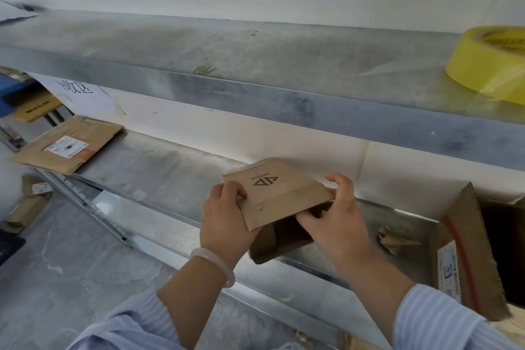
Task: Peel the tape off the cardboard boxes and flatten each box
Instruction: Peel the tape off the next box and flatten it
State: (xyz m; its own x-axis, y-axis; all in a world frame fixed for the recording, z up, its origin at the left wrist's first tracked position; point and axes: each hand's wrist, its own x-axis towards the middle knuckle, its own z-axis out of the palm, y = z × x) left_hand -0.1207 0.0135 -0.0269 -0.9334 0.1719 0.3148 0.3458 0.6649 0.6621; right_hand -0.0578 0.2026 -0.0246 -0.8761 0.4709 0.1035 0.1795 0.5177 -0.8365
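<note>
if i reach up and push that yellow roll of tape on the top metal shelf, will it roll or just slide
The yellow roll of tape lies flat on the upper metal shelf, so it would probably slide, not roll. It looks thickly wound, so likely stiff and heavy. It sits near the front edge; a push toward you might drop it.

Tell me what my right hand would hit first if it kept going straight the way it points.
The small cardboard box, which the right hand grips. Beyond that, it seems aimed at the white wall behind the lower shelf, though depth is hard to judge.
</note>
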